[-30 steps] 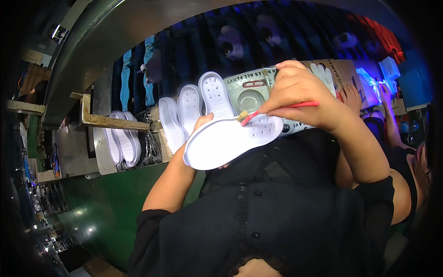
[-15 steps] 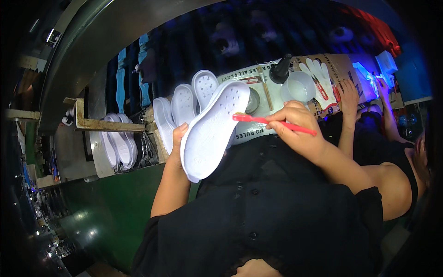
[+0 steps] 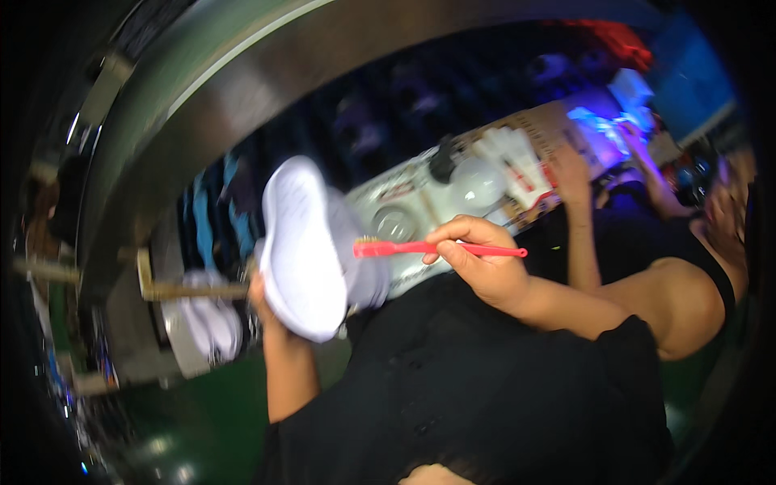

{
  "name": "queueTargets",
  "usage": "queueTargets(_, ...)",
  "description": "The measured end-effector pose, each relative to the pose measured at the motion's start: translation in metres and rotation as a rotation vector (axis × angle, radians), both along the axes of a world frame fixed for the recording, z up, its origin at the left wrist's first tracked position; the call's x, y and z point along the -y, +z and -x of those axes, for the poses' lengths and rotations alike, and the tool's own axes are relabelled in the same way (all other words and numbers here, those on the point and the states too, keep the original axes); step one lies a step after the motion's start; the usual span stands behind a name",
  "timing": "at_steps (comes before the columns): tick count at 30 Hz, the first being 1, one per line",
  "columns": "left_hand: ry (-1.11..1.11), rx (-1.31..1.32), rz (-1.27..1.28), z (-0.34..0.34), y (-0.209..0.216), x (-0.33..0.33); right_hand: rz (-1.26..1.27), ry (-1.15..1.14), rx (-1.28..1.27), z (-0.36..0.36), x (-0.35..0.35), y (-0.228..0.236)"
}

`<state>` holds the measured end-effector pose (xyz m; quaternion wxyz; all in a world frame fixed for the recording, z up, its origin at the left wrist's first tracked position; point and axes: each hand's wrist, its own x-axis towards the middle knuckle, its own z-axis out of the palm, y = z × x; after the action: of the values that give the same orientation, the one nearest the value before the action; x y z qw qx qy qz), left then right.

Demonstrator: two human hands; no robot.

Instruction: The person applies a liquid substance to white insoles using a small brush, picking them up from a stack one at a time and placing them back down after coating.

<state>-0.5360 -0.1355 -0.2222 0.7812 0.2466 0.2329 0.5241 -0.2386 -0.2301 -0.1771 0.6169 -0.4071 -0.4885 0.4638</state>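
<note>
My left hand (image 3: 259,295), blurred and partly hidden, is closed on the edge of a white shoe sole (image 3: 303,250). The sole stands tilted up with its broad face toward me. More pale soles (image 3: 360,263) show as a blur right behind it. In my right hand (image 3: 485,263) is a red toothbrush-like brush (image 3: 404,249), its handle pinched between thumb and fingers. The bristle end points left and is apart from the held sole, in front of the blurred pale ones.
On the bench are a round clear dish (image 3: 394,220), a translucent cup (image 3: 477,184), a dark bottle (image 3: 443,159) and white gloves (image 3: 513,166). A co-worker's hand (image 3: 572,174) rests at the right. White soles (image 3: 212,322) lie left, by a wooden bar (image 3: 194,289).
The view has swung and blurred. My left hand has turned the sole more upright and shifted it left. The brush, earlier against the sole's upper right edge, is now away from it.
</note>
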Motion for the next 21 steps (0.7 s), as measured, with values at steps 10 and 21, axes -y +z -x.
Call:
queueTargets(10, -0.669, 0.164, -0.073, -0.271, 0.116, -0.083, 0.083, -0.614, 0.109, -0.121, 0.071, -0.033)
queueTargets(21, -0.820, 0.544, -0.201, -0.544, 0.249, -0.046, 0.167, -0.658, 0.013, -0.164, 0.101, -0.050)
